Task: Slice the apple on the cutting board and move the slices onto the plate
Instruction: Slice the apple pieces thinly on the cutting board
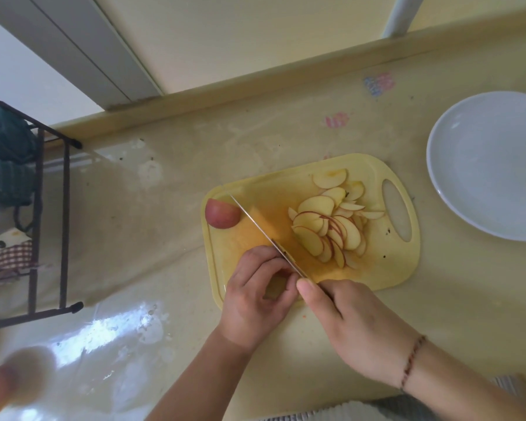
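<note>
worktop (170, 183): pale yellow, under a glossy clear cover with glare patches at the near left
stickers: a pink striped one (336, 120) and a blue and pink one (377, 83) on the worktop near the back edge
upstand (255, 94): a raised yellow strip along the back of the worktop
wall (240, 34): cream, with a grey-white frame (82, 50) at the far left
pole (397, 15): pale, at the upper right
rack (43, 226): dark metal wire, standing on the left of the worktop
cloths: teal knitted fabric (5, 159) on the rack, red checked fabric (8, 256) lower down
blurred object (12, 378): pale and reddish, bottom left corner, too blurred to tell
</note>
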Motion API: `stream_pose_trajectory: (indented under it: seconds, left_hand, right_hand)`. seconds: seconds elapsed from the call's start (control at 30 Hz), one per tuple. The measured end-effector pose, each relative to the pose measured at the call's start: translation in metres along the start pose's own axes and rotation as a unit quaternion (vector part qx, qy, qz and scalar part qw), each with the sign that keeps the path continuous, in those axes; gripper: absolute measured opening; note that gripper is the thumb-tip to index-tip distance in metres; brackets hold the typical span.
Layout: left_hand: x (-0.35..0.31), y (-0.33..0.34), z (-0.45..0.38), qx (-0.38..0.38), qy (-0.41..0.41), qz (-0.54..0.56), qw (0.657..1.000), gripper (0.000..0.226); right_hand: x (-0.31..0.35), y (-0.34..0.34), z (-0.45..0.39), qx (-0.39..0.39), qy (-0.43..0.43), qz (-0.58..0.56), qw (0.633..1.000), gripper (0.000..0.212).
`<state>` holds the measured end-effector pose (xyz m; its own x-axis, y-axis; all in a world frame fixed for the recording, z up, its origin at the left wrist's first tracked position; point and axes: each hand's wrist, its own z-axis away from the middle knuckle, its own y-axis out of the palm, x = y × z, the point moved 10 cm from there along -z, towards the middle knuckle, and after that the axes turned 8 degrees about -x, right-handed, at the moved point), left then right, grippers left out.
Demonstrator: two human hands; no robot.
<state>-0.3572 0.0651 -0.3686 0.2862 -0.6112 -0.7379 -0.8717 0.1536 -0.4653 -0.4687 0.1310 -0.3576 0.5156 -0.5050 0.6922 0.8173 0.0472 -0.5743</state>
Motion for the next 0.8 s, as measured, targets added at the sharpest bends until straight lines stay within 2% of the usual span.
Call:
stream_pose_trajectory:
  seconds: [0.17, 0.33, 0.5, 0.67, 0.8]
  left_hand:
    - [0.0, 0.0, -0.001, 0.004, -0.004, -0.004, 1.0, 0.019]
    - [-0.002, 0.001, -0.002, 0.012, -0.002, -0.011, 1.0, 0.023]
    - [-0.002, 0.003, 0.0, 0.027, 0.002, -0.023, 0.999, 0.016]
    - [-0.002, 0.004, 0.0, 0.033, -0.002, -0.016, 0.999, 0.019]
    - [-0.002, 0.001, 0.0, 0.025, -0.008, -0.005, 1.0, 0.012]
  right_hand:
    - [-0.016, 0.003, 0.013, 0.002, 0.023, -0.011, 1.0, 0.062]
    - [-0.012, 0.008, -0.01, -0.001, 0.029, -0.029, 0.999, 0.054]
    - [-0.033, -0.001, -0.014, 0.032, 0.102, -0.09, 0.99, 0.062]
    - [-0.034, -0.002, -0.022, 0.045, 0.127, -0.142, 0.981, 0.06]
    - [-0.032, -0.006, -0.021, 0.081, 0.161, -0.209, 0.961, 0.07]
